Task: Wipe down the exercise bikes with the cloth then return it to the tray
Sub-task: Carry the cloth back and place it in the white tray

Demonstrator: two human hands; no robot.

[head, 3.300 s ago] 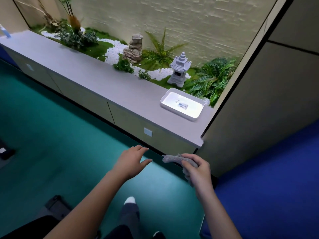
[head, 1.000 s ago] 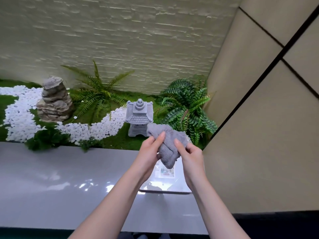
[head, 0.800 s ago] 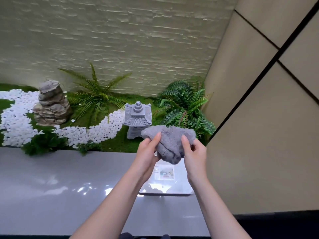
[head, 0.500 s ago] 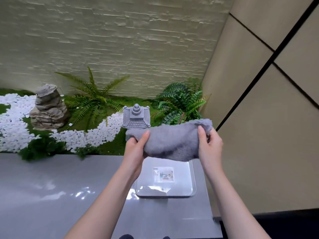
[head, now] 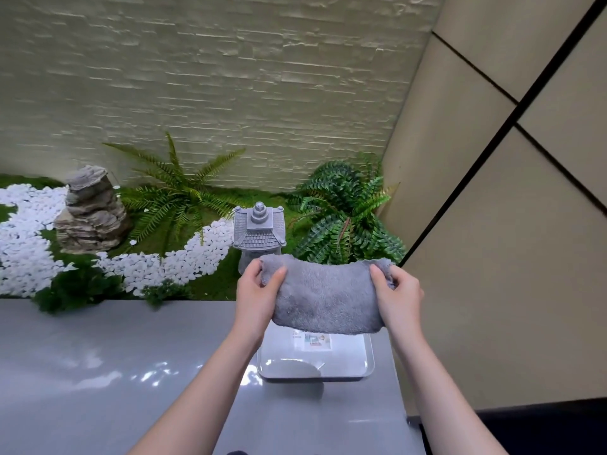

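Both hands, left (head: 256,295) and right (head: 399,292), pinch the cloth (head: 325,295) (seemingly folded) above the tray (head: 368,367).

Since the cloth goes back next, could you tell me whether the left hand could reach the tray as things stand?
Probably yes: the left hand grips the cloth just above the tray, with nothing between them.
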